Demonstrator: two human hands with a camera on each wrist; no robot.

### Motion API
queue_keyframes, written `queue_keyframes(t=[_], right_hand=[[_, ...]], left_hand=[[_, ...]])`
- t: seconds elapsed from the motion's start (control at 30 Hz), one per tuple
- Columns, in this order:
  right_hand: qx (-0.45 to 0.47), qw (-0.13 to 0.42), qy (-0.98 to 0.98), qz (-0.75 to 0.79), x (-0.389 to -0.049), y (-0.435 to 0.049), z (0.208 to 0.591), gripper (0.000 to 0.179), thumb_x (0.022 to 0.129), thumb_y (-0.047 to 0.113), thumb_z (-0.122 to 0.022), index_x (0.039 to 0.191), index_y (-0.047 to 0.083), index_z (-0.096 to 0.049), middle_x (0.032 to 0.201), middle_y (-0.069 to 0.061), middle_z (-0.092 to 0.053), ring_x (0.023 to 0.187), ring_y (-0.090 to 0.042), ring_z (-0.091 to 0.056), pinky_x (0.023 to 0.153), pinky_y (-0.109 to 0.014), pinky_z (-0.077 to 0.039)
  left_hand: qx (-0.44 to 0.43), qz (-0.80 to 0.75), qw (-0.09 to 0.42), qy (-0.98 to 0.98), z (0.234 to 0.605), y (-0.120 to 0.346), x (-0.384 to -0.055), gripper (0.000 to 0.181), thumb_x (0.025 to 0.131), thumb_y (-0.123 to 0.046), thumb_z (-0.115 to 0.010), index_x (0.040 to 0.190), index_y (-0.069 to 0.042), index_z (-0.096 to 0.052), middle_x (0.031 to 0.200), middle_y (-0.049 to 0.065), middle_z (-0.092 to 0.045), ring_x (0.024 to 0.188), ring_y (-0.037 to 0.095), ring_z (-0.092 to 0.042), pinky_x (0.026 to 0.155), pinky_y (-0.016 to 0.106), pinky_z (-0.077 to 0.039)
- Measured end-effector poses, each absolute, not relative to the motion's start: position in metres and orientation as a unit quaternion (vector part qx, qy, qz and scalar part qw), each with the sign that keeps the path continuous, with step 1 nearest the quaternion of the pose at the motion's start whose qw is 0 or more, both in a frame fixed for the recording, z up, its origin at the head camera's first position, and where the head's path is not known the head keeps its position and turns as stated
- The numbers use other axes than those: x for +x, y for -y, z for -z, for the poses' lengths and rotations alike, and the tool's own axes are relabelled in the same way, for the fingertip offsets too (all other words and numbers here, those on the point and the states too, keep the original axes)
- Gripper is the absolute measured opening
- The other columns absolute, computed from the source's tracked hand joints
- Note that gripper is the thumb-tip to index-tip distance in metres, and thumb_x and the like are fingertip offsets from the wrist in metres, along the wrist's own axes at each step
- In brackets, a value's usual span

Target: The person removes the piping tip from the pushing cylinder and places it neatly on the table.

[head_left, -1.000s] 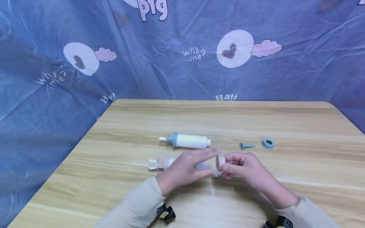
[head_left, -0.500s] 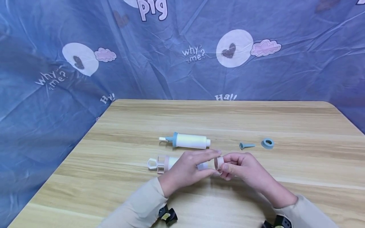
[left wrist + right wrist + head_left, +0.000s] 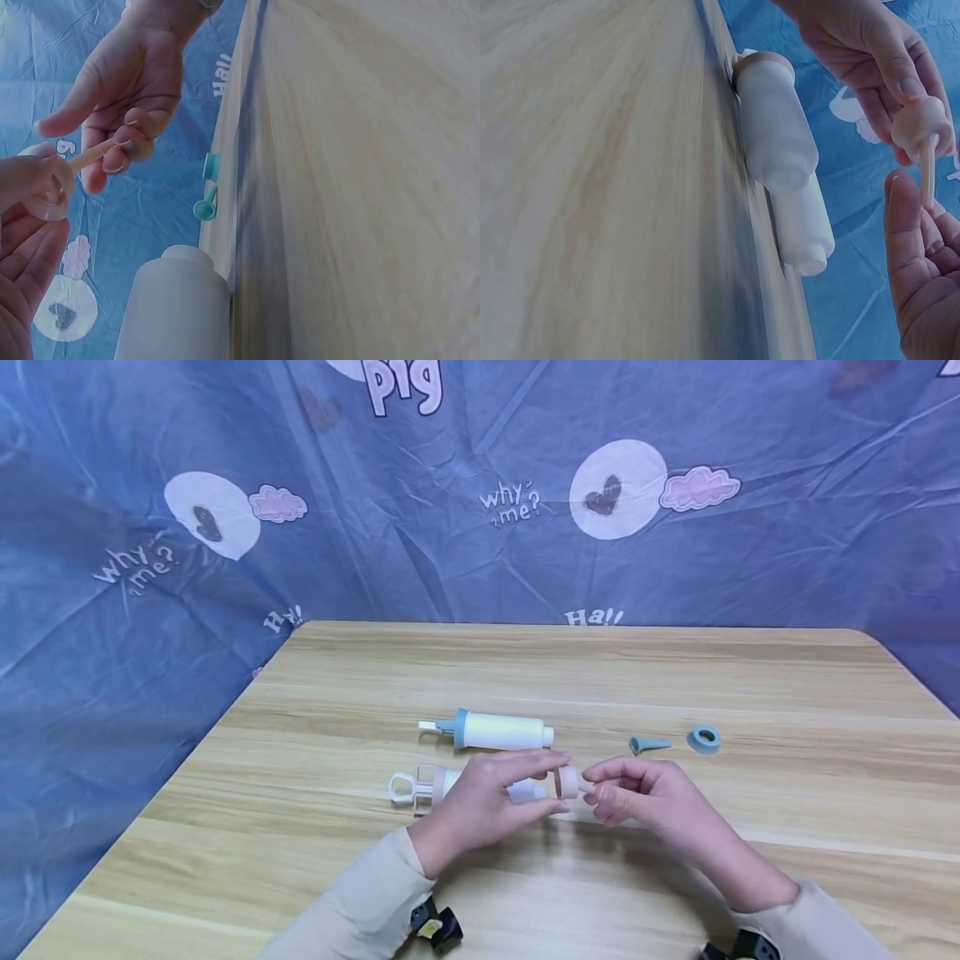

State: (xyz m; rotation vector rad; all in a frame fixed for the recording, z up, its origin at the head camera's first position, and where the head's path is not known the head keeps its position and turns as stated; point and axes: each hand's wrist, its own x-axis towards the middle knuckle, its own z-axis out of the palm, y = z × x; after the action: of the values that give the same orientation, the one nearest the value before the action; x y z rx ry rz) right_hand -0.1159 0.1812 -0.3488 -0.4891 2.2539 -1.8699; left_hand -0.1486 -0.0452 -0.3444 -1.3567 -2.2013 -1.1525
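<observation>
Between my hands is a small pink ring-shaped cap (image 3: pixel 567 782) with a narrow pink nozzle (image 3: pixel 928 174) sticking out of its middle. My left hand (image 3: pixel 489 799) holds the cap by its rim, thumb below and fingers above. My right hand (image 3: pixel 643 796) is at the nozzle's far end, its curled fingertips pinching the tip. Behind my left hand lies a syringe-like white tube with a pink collar and a white ring handle (image 3: pixel 402 788); its middle is hidden. Farther back rests a similar white tube with a blue collar (image 3: pixel 504 732).
A small blue nozzle (image 3: pixel 649 744) and a blue ring cap (image 3: pixel 704 739) lie on the wooden table (image 3: pixel 360 677), beyond my right hand. A blue printed cloth (image 3: pixel 420 527) hangs behind the table's far edge.
The pink cap has shifted slightly left, into my left hand's grip. My right fingers have moved off the cap's rim to the nozzle, which now shows on its right side.
</observation>
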Motion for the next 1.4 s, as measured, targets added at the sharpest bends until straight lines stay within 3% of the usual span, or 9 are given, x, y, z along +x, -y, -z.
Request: queue_keyframes(t=[0.2, 0.63, 0.97, 1.23, 1.4], right_hand=[[-0.159, 0.074, -0.768, 0.616, -0.115, -0.183, 0.349, 0.031, 0.087, 0.008, -0.062, 0.106, -0.016, -0.055, 0.079, -0.004, -0.067, 0.07, -0.009, -0.062, 0.064, -0.029, -0.054], [-0.178, 0.019, -0.77, 0.613, -0.118, -0.189, 0.343, 0.004, 0.086, 0.003, -0.061, 0.09, 0.0, -0.063, 0.07, 0.004, -0.06, 0.061, -0.011, -0.056, 0.057, -0.027, -0.05], [-0.204, 0.013, -0.709, 0.674, -0.119, -0.191, 0.344, 0.013, 0.09, -0.003, -0.052, 0.094, -0.002, -0.064, 0.079, 0.003, -0.065, 0.07, -0.009, -0.061, 0.063, -0.026, -0.052], [-0.215, 0.041, -0.689, 0.691, -0.119, -0.184, 0.346, 0.018, 0.089, -0.003, -0.053, 0.093, 0.009, -0.065, 0.081, 0.003, -0.068, 0.072, -0.006, -0.062, 0.063, -0.024, -0.052], [-0.224, 0.052, -0.689, 0.687, -0.118, -0.177, 0.344, 0.014, 0.088, -0.002, -0.055, 0.092, 0.008, -0.065, 0.08, 0.002, -0.067, 0.072, -0.005, -0.061, 0.063, -0.024, -0.052]], left_hand=[[-0.463, 0.414, 0.157, 0.768, 0.344, 0.048, -0.149, 0.042, 0.073, -0.011, -0.078, 0.113, -0.004, -0.065, 0.109, 0.009, -0.068, 0.087, 0.02, -0.068, 0.084, 0.013, -0.046], [-0.463, 0.417, 0.146, 0.768, 0.342, 0.049, -0.15, 0.042, 0.074, -0.01, -0.077, 0.114, -0.004, -0.065, 0.11, 0.009, -0.067, 0.09, 0.018, -0.068, 0.084, 0.013, -0.046], [-0.458, 0.421, 0.135, 0.771, 0.341, 0.048, -0.148, 0.042, 0.074, -0.01, -0.077, 0.114, -0.004, -0.065, 0.111, 0.009, -0.067, 0.092, 0.015, -0.067, 0.083, 0.012, -0.046], [-0.462, 0.426, 0.135, 0.766, 0.341, 0.048, -0.147, 0.041, 0.074, -0.01, -0.077, 0.113, -0.004, -0.065, 0.11, 0.009, -0.067, 0.09, 0.017, -0.068, 0.083, 0.013, -0.046], [-0.46, 0.418, 0.138, 0.771, 0.342, 0.05, -0.145, 0.042, 0.074, -0.011, -0.077, 0.114, -0.004, -0.065, 0.111, 0.008, -0.067, 0.093, 0.014, -0.066, 0.086, 0.014, -0.046]])
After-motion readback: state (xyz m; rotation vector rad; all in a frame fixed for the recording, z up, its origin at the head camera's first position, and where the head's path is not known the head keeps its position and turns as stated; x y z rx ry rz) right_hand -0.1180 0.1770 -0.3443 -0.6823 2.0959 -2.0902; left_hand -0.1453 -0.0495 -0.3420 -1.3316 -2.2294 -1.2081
